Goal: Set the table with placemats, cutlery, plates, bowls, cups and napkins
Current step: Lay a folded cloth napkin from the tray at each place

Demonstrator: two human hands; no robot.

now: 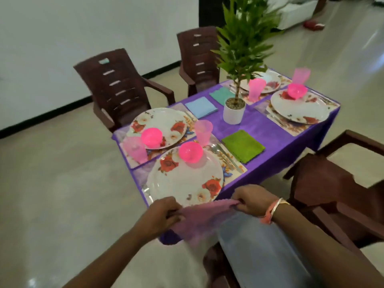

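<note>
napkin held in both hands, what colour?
Pink napkin, a pale mauve-pink, gripped by left hand and right hand; shows in the head view.

The pink napkin (200, 222) is looking like soft, matt cloth, as is the green napkin (243, 146). The floral plate (182, 189) is shining smooth and glossy. The pink bowl (190, 152) and pink cup (203, 129) are showing as translucent plastic. The cutlery (227, 157) is gleaming like metal. The purple tablecloth (270, 129) is giving a faint sheen. The brown chair (118, 88) is looking like moulded plastic, and the floor (52, 183) is reflecting light glossily.
</note>
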